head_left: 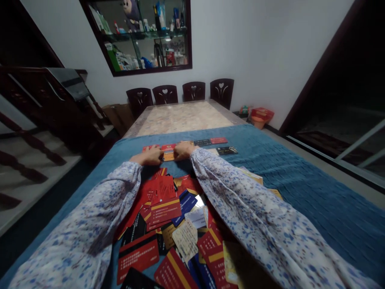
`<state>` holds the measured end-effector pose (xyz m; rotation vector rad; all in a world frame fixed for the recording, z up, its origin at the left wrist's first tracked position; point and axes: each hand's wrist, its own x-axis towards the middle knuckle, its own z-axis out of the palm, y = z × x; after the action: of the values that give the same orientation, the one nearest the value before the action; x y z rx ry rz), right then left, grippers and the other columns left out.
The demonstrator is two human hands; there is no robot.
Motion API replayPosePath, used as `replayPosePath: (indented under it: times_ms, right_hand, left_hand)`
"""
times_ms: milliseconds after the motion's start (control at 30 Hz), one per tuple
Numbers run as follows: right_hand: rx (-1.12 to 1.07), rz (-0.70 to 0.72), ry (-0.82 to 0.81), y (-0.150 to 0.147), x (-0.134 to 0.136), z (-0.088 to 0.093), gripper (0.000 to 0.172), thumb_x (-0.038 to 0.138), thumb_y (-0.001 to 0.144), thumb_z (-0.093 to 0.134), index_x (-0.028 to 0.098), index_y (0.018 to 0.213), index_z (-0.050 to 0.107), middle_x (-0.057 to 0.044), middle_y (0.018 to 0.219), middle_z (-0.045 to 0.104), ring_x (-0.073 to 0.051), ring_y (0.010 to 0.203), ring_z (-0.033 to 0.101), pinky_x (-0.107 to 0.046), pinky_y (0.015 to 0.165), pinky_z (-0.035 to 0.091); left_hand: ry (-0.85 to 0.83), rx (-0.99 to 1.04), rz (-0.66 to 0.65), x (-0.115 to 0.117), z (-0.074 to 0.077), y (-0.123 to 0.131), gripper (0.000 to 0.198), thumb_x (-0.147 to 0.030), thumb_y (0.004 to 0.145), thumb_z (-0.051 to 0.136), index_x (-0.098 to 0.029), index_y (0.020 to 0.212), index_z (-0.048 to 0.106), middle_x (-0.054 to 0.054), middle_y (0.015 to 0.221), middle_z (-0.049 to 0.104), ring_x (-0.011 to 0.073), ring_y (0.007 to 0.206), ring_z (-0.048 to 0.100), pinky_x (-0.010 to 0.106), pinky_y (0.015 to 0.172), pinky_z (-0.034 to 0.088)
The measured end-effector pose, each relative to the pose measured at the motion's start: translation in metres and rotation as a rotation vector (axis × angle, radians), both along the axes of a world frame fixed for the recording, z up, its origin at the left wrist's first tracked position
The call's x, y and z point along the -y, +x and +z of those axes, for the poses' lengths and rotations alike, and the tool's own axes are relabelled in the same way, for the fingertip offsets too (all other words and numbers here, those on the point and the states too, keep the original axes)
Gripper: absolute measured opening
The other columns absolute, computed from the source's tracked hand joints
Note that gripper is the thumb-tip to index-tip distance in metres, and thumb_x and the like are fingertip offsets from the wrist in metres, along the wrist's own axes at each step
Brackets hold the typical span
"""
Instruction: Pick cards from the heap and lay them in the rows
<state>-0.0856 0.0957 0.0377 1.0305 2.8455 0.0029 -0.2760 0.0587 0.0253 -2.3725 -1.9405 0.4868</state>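
Observation:
An orange card (168, 157) lies flat on the blue cloth (261, 164), held by its two short sides between my hands. My left hand (151, 156) has its fingers closed at the card's left end. At the right end, my right hand (184, 150) grips with curled fingers. Just beyond it is a red card (168, 147), and another red card (150, 148) shows partly behind my left hand. To the right of my right hand lie a black card (202, 142), a red one (219, 140) and a black one (227, 150).
A loose heap of overlapping cards (165, 210), red, blue, black and pale, spreads between my forearms. The bare far part of the table (177, 116) reaches toward several dark chairs (194, 91). A stair railing (30, 140) stands left; a red bag (262, 114) sits on the floor right.

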Motion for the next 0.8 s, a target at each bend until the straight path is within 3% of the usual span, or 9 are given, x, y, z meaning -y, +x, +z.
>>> replayPosePath:
  times_ms: [267, 600, 800]
  right_hand:
    - [0.044, -0.012, 0.027, -0.001, 0.005, 0.004, 0.053, 0.040, 0.078, 0.072, 0.016, 0.125, 0.072, -0.017, 0.140, 0.065, -0.037, 0.129, 0.057, -0.048, 0.103, 0.053]
    - [0.046, 0.022, 0.035, 0.001, 0.004, 0.006, 0.048, 0.041, 0.079, 0.072, 0.017, 0.120, 0.071, -0.017, 0.138, 0.066, -0.036, 0.131, 0.054, -0.049, 0.103, 0.050]
    - [-0.002, 0.034, 0.087, 0.016, 0.000, 0.020, 0.042, 0.039, 0.092, 0.064, 0.020, 0.129, 0.068, -0.015, 0.138, 0.067, -0.034, 0.130, 0.054, -0.050, 0.102, 0.045]
  left_hand:
    - [0.020, -0.019, 0.012, -0.006, -0.006, -0.003, 0.035, -0.028, 0.075, 0.057, -0.021, 0.106, 0.071, 0.017, 0.128, 0.063, 0.0382, 0.128, 0.050, 0.058, 0.104, 0.044]
    - [0.027, -0.028, -0.008, -0.010, -0.010, -0.007, 0.036, -0.028, 0.074, 0.057, -0.020, 0.105, 0.072, 0.018, 0.127, 0.063, 0.0394, 0.128, 0.049, 0.057, 0.103, 0.043]
    - [0.046, -0.033, -0.012, 0.002, -0.002, -0.003, 0.042, -0.026, 0.077, 0.055, -0.020, 0.116, 0.070, 0.018, 0.132, 0.062, 0.0391, 0.132, 0.048, 0.055, 0.104, 0.042]
